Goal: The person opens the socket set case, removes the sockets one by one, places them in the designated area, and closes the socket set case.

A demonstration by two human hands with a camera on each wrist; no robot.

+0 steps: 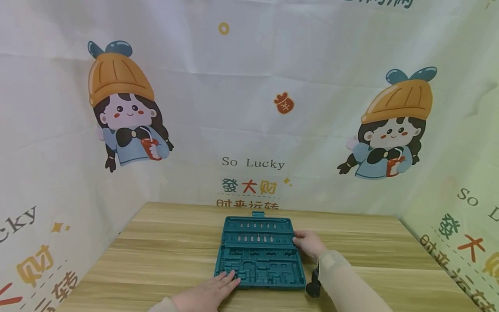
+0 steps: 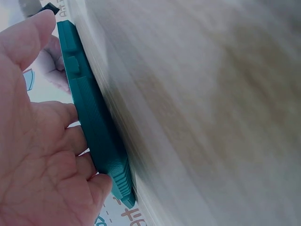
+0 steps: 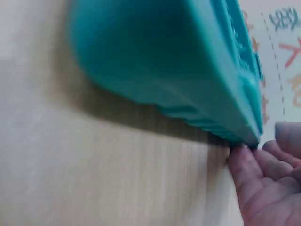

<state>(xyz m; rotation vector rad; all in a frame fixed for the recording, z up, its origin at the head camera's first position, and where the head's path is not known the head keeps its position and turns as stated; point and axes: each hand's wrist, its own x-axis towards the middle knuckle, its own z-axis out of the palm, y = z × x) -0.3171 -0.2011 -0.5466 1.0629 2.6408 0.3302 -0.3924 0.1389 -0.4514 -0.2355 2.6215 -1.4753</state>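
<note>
A dark green plastic bit case lies unfolded on the wooden tabletop, its lid half toward the back. Small metal bits stand in two rows in that back half; the front half has moulded recesses. My left hand rests its extended fingers on the case's front left corner, and the left wrist view shows the fingertips over its rim. At the right edge of the lid half, my right hand grips the side with curled fingers. Its fingertips touch the low edge in the right wrist view.
The case stands on a wood-grain table. Printed cloth with cartoon figures and lettering hangs behind it and at both sides. A black object hangs at my right wrist, beside the case.
</note>
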